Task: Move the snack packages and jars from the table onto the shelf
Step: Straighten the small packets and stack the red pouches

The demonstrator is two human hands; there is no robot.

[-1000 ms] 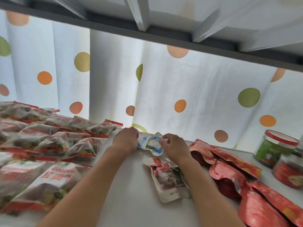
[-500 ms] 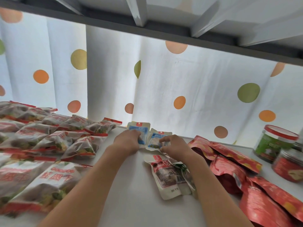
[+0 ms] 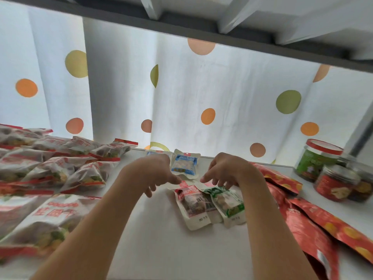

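Three jars point(image 3: 319, 158), two hands point(image 3: 153, 170)

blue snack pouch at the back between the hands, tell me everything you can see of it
The blue snack pouch is a small cream-edged sachet with a blue label and a window showing pale pieces inside. It looks like soft plastic film, sealed and slightly puffed. It sits at the back of the white shelf surface, near the dotted curtain, its top edge raised. Neither the left hand nor the right hand holds it; whether its lower edge overlaps the red-labelled pouch is unclear.
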